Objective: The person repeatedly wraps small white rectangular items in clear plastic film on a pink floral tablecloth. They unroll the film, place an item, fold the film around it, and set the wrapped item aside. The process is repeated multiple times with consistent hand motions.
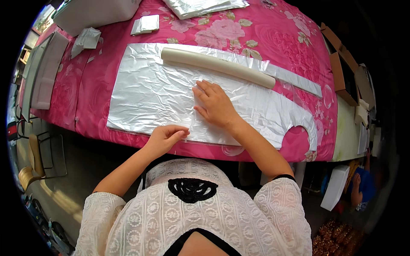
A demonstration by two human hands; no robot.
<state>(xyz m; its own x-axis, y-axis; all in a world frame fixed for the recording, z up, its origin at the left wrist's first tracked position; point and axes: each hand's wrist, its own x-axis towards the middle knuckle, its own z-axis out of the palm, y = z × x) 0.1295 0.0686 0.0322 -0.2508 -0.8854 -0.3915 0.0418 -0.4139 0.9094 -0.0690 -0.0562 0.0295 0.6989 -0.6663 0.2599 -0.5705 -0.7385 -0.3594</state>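
Observation:
A layered sheet of thin, shiny white plastic film (143, 89) lies flat in front of me, with a rounded cut-out at its right end. My right hand (217, 103) rests palm down on the middle of the film, its fingers spread. At the near edge, the fingers of my left hand (164, 138) are pinched together on the film, and a thin crease runs up from them. A long cream-coloured tube (218, 66) lies slantwise across the far part of the film, beyond my right hand.
The table has a pink flowered cloth (294, 38). On it are folded white packets (145, 24), more film (205, 6), a white tub (94, 15) and a clear bin (47, 72). Cardboard boxes (344, 79) stand right; a chair (36, 158) left. Another person (365, 185) is at lower right.

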